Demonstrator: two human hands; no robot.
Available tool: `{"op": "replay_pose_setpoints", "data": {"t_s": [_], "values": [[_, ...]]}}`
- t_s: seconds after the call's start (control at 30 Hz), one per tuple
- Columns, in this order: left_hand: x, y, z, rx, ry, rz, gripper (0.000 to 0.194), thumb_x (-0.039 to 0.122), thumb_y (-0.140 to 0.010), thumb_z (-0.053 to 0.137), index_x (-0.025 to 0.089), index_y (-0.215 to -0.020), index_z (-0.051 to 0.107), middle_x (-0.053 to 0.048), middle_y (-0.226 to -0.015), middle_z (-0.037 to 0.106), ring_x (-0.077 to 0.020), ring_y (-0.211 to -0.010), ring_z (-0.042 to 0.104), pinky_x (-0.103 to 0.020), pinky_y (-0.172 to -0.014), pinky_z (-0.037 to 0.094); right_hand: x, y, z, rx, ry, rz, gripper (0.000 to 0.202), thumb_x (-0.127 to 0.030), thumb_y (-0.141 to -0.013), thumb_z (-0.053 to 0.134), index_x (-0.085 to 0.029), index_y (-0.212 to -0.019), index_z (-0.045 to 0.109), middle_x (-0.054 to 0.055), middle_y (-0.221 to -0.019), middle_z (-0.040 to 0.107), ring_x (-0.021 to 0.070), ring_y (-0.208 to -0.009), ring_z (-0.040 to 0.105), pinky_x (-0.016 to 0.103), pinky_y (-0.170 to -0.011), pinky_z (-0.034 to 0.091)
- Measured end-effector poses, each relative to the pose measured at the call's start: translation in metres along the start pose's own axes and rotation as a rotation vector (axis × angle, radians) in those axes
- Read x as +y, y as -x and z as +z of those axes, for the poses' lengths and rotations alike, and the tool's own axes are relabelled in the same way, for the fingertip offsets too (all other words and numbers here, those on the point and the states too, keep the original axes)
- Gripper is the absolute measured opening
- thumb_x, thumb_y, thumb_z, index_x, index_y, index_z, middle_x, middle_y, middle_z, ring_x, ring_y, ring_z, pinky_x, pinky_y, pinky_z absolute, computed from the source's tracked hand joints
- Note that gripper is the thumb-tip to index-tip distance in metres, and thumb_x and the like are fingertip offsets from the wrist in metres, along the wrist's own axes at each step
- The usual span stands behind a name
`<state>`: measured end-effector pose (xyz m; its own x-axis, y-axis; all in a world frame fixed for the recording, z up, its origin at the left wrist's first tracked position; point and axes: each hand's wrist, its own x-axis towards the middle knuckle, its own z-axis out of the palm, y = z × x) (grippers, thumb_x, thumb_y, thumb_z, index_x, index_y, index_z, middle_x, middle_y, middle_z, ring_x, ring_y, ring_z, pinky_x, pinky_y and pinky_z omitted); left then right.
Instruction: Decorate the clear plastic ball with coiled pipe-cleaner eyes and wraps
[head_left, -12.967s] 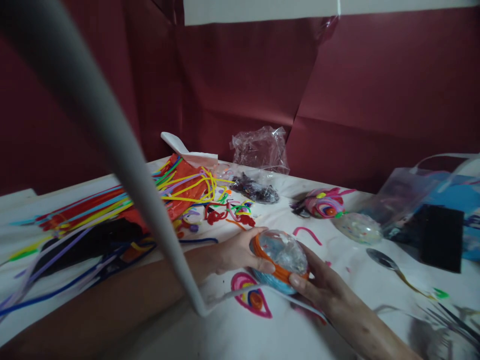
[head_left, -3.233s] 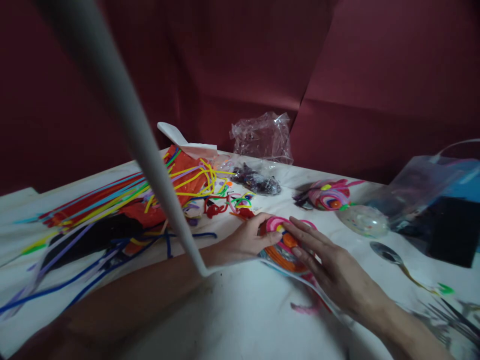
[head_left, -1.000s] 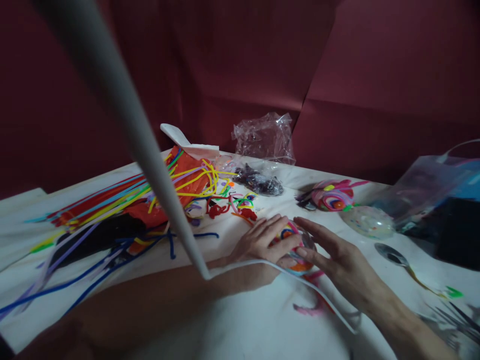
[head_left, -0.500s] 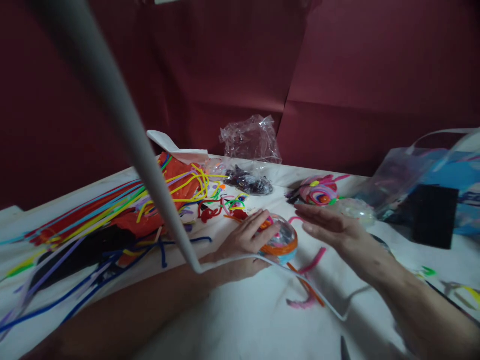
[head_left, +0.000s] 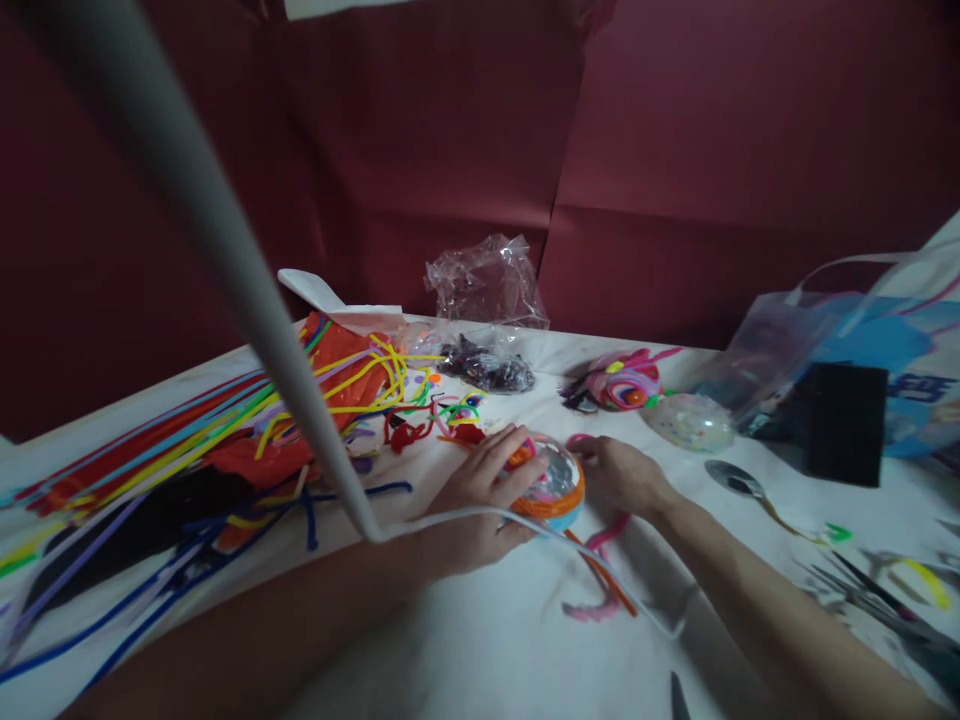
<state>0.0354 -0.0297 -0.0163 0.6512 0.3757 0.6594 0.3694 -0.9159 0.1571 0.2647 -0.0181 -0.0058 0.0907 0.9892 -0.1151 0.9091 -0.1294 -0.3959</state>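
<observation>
The clear ball [head_left: 561,470], banded in orange and blue, is set on the bench [head_left: 465,650] between both hands. It is clasped by the left hand [head_left: 487,485], fingers curved over its top and an orange piece [head_left: 520,453], presumably so that rolling is prevented. The right hand [head_left: 609,472] is lowered beside a pink strip [head_left: 576,439], fingers bunched; whether it is pinched cannot be told.

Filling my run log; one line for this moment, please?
left hand: on orange-banded dome | right hand: at pink strip, grip unclear | nearby: spoon
</observation>
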Motion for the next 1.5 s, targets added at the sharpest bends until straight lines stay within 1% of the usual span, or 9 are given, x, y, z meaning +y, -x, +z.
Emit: {"op": "replay_pose_setpoints", "data": {"t_s": [0.23,0.33,0.43,0.57,0.67,0.83,1.23,1.37,1.5], "values": [[0.001,0.000,0.003,0.031,-0.020,0.038,0.049,0.047,-0.089,0.043,0.012,-0.124,0.047,-0.022,-0.136,0.040,-0.0299,-0.132,0.034,-0.048,-0.106,0.035,0.002,-0.009,0.004,-0.071,-0.118,0.074,0.018,-0.030,-0.091,0.057,-0.016,-0.100,0.062,0.004,-0.099,0.063,0.0169,-0.081,0.062,0.033,-0.070,0.053],[0.000,-0.001,0.003,0.042,-0.044,0.039,0.051,0.049,-0.088,0.042,0.012,-0.123,0.048,-0.022,-0.134,0.042,-0.0308,-0.130,0.035,-0.048,-0.104,0.036,0.017,0.003,-0.006,-0.050,-0.322,0.099,0.021,-0.032,-0.090,0.058,-0.013,-0.082,0.062,-0.002,-0.076,0.061,0.0117,-0.061,0.058,0.025,-0.054,0.049],[0.001,-0.002,0.003,0.058,-0.060,0.041,0.052,0.050,-0.088,0.042,0.012,-0.121,0.051,-0.022,-0.132,0.044,-0.0312,-0.127,0.039,-0.048,-0.103,0.037,0.023,0.028,-0.021,0.022,-0.631,0.105,0.033,-0.038,-0.078,0.067,-0.017,-0.058,0.051,-0.008,-0.047,0.042,0.0066,-0.039,0.040,0.019,-0.037,0.034],[0.005,-0.003,0.003,0.063,-0.073,0.022,0.053,0.050,-0.087,0.044,0.012,-0.123,0.051,-0.022,-0.130,0.046,-0.0309,-0.126,0.040,-0.047,-0.102,0.038,0.004,0.063,-0.028,0.015,-1.070,0.083,0.031,-0.045,-0.059,0.075,-0.020,-0.062,0.056,0.000,-0.054,0.057,0.0117,-0.043,0.049,0.025,-0.041,0.044],[0.008,-0.003,0.003,0.052,-0.087,0.016,0.053,0.050,-0.086,0.046,0.011,-0.123,0.050,-0.021,-0.132,0.045,-0.0306,-0.127,0.038,-0.047,-0.103,0.038,-0.016,0.077,-0.017,-0.017,-1.290,0.107,0.033,-0.037,-0.053,0.082,-0.017,-0.069,0.062,0.004,-0.062,0.064,0.0135,-0.051,0.057,0.024,-0.050,0.050],[0.011,-0.003,0.001,0.026,-0.094,-0.025,0.054,0.048,-0.085,0.048,0.011,-0.124,0.050,-0.019,-0.133,0.045,-0.0296,-0.128,0.037,-0.045,-0.105,0.036,-0.033,0.077,0.006,-0.026,-1.506,0.163,0.028,-0.031,-0.058,0.084,-0.017,-0.065,0.060,-0.002,-0.051,0.057,0.0088,-0.044,0.050,0.018,-0.040,0.046],[0.015,0.001,0.005,0.022,-0.166,-0.082,0.067,0.057,-0.084,0.044,0.009,-0.131,0.043,-0.021,-0.136,0.041,-0.0324,-0.130,0.035,-0.047,-0.103,0.037,-0.047,0.078,0.008,0.019,-1.519,0.204,0.036,-0.034,-0.048,0.087,-0.016,-0.056,0.057,-0.003,-0.047,0.055,0.0082,-0.040,0.048,0.018,-0.039,0.043],[0.015,0.000,0.005,0.009,-0.168,-0.097,0.065,0.055,-0.085,0.044,0.010,-0.132,0.041,-0.020,-0.135,0.042,-0.0317,-0.129,0.035,-0.046,-0.104,0.037,-0.045,0.076,0.007,0.089,-1.432,0.116,0.036,-0.038,-0.045,0.087,-0.015,-0.055,0.060,-0.001,-0.046,0.056,0.0076,-0.037,0.047,0.018,-0.037,0.040],[0.014,-0.001,0.004,-0.010,-0.158,-0.109,0.067,0.056,-0.085,0.044,0.011,-0.135,0.038,-0.020,-0.137,0.039,-0.0315,-0.129,0.035,-0.046,-0.104,0.036,-0.031,0.071,0.005,0.237,-1.308,-0.059,0.023,-0.038,-0.057,0.079,-0.017,-0.061,0.070,0.001,-0.050,0.062,0.0107,-0.041,0.052,0.021,-0.042,0.045]]}}
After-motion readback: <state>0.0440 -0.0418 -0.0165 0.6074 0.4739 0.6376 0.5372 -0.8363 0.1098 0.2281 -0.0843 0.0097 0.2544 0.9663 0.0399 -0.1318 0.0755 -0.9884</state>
